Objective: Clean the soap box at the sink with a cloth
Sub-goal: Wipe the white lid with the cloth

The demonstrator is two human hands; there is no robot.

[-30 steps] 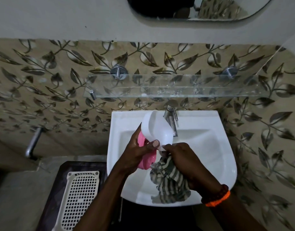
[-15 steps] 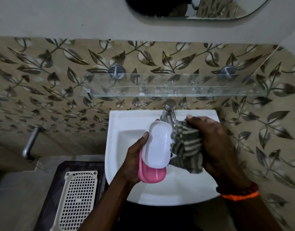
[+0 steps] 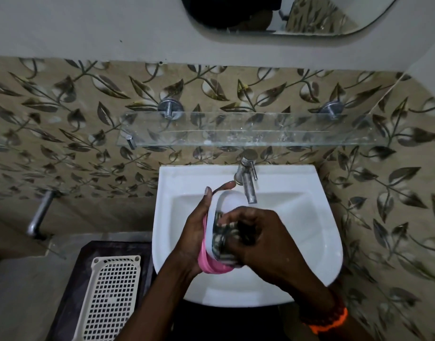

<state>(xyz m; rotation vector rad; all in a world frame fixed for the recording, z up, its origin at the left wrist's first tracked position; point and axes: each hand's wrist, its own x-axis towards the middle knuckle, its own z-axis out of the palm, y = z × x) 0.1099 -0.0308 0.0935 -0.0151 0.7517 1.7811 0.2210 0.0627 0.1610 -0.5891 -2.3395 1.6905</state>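
Above the white sink [image 3: 317, 242], just below the tap [image 3: 247, 180], the left hand [image 3: 194, 232] grips the soap box [image 3: 227, 205], fingers curled round its far rim, while the right hand [image 3: 258, 236], fingers bunched, presses the striped cloth [image 3: 222, 238] inside the box.

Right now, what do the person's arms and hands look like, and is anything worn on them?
Both forearms are bare, with no sleeves in view. The left hand wears nothing visible. Behind the right hand, the wrist carries a dark beaded bracelet and beside it a bright orange band. No rings or gloves show.
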